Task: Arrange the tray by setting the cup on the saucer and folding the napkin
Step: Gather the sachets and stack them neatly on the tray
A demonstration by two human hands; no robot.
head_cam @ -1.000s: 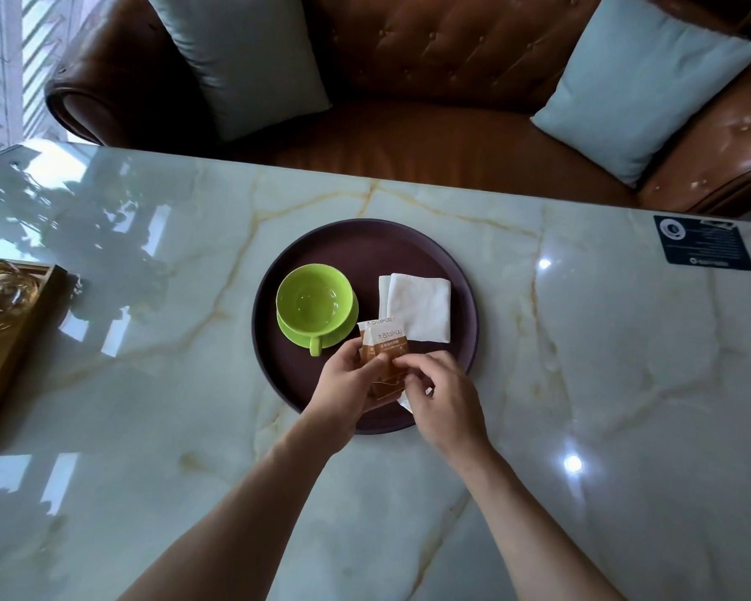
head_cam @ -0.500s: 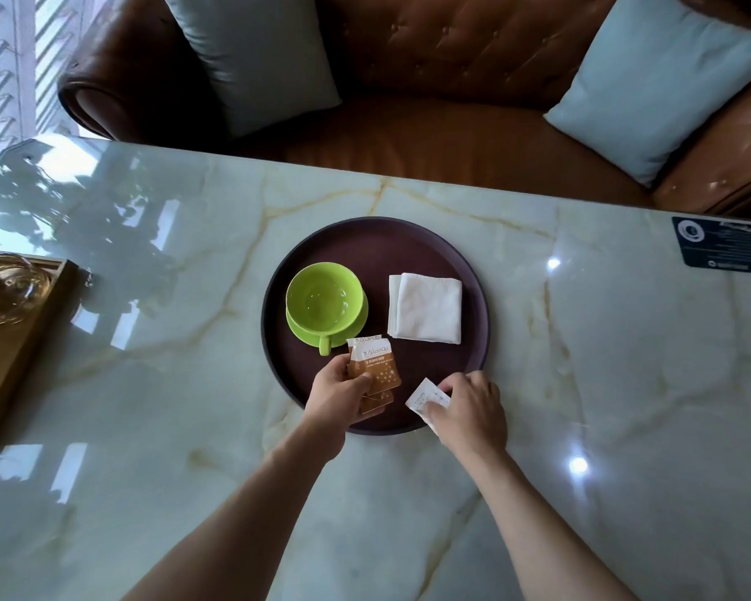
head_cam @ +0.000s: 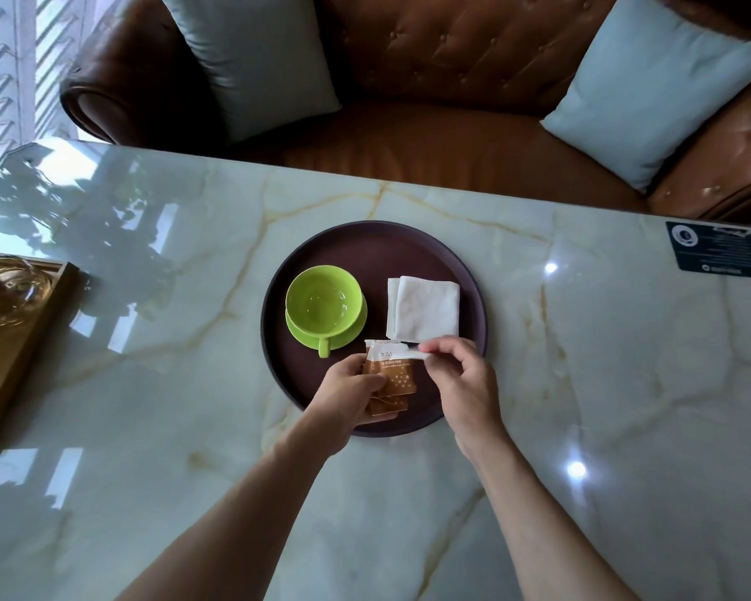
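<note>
Marble bench (head_cam: 148,383), tray (head_cam: 378,240) centered. Cup (head_cam: 324,303) sits on saucer (head_cam: 298,336) at 9 o'clock, napkin (head_cam: 426,308) folded at 3. We pinch brown sachets (head_cam: 395,377) in left hand (head_cam: 343,396), white sachet (head_cam: 408,353) in right hand (head_cam: 465,383). Looks like finishing touches: next, lay sachets at 6.

Tray (head_cam: 373,245) on the table (head_cam: 582,383), before the sofa (head_cam: 452,158)
On it: cup (head_cam: 324,303) on saucer (head_cam: 304,336) at left, napkin (head_cam: 426,310) right, packets (head_cam: 393,375) at the near edge

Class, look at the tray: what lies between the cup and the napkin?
Nothing: between cup and napkin only bare tray shows, in the head view.
</note>
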